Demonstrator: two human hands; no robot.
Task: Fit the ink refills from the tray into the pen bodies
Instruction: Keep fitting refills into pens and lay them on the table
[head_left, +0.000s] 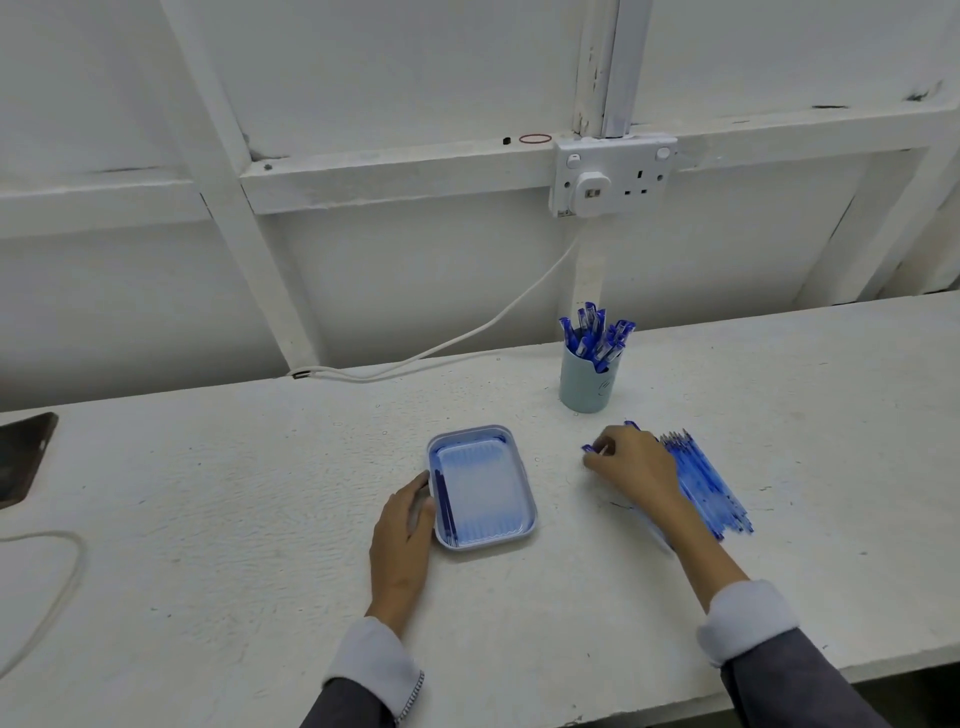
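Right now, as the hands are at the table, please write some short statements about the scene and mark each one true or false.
1. The cup holds blue pens and stands farther back than the tray. True.
2. The tray floor is fully covered. False: a few refills lie only along its left side.
3. The right hand is over the pile of pen bodies and pinches a blue-tipped pen part. True.
4. The left hand rests on the cup. False: it is at the tray's left edge.
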